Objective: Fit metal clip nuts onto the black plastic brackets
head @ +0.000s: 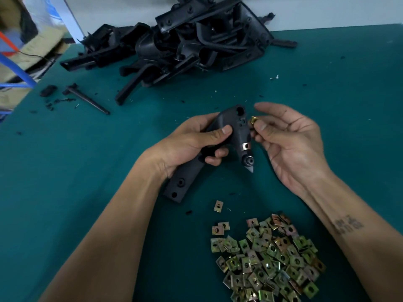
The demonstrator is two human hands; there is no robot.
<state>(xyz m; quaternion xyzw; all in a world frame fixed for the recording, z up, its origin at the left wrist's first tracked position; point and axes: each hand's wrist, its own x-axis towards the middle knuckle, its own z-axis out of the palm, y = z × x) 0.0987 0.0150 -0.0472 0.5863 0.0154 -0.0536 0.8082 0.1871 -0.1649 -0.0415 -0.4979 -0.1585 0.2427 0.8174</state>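
Green worktop (327,88) carried a far heap of black brackets (185,38). One left hand (192,142) gripped one bracket (229,136), already bearing one fitted clip nut (246,146). One right hand (285,136) pinched one clip nut (253,120) beside its far end. Dozens more clip nuts (268,258) lay near, uncounted.

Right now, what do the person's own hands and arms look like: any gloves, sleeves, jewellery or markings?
Both hands are bare: no gloves on the left hand or the right hand. No sleeves show; both forearms are uncovered up to the frame edge. No rings, watch or bands are visible. The right forearm carries a small dark tattoo near the wrist, too blurred to read.
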